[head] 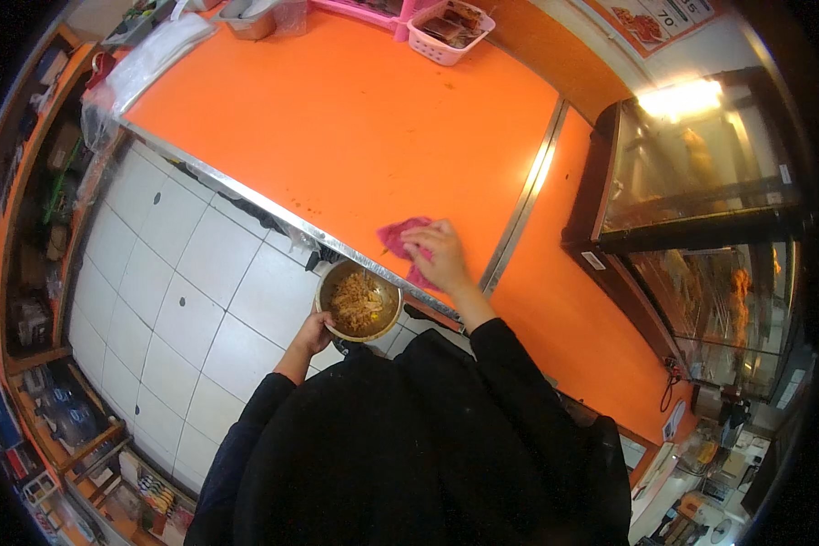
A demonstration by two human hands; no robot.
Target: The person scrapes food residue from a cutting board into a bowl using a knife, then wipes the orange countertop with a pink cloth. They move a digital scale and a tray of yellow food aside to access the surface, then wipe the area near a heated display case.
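My left hand [312, 333] grips the rim of a round metal bowl [323, 310], held just below the counter's metal front edge. Inside the bowl lie brownish food scraps [357, 300] with a few yellow bits. My right hand [437, 252] presses a crumpled pink cloth [392, 235] onto the orange countertop [355, 136], close to that edge and above the bowl. A small yellowish crumb lies beside the cloth. Part of the cloth is hidden beneath my fingers.
A pink plastic basket [443, 54] holding dark packets stands at the back. Clear plastic bags [157, 58] and a metal container [252, 24] sit at the far left. To the right is a lit glass display case [689, 164]. White tiled floor [184, 300] and wooden shelves [37, 177] lie leftward.
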